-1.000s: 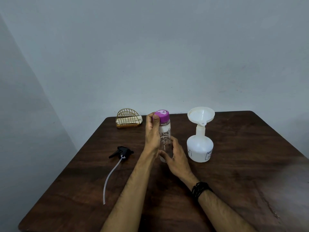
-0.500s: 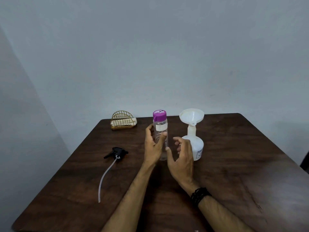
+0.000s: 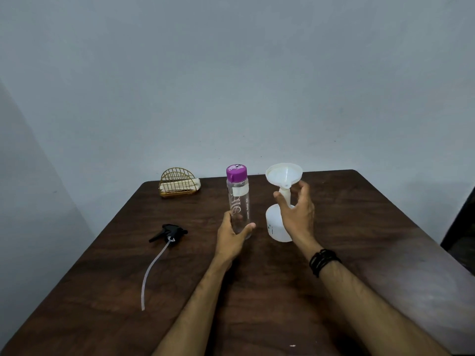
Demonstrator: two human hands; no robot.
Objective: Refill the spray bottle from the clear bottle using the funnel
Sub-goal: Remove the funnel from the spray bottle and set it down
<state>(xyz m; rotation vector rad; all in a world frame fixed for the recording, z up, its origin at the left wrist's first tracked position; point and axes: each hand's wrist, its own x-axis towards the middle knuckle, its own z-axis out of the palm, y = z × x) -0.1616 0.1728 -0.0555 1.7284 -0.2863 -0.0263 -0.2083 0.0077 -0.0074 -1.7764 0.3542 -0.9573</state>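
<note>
A clear bottle with a purple cap stands upright at the middle of the dark wooden table. My left hand wraps its lower part. To its right stands the white spray bottle with a white funnel seated in its neck. My right hand hovers in front of that bottle's neck, fingers spread, holding nothing. The black spray head with its long clear tube lies on the table to the left.
A gold wire holder with pale napkins sits at the table's back left edge. A grey wall rises right behind the table. A dark object shows at the far right edge.
My left hand slid from the purple cap down to the clear bottle's lower part. My right hand left the clear bottle and moved right, in front of the spray bottle's neck.
</note>
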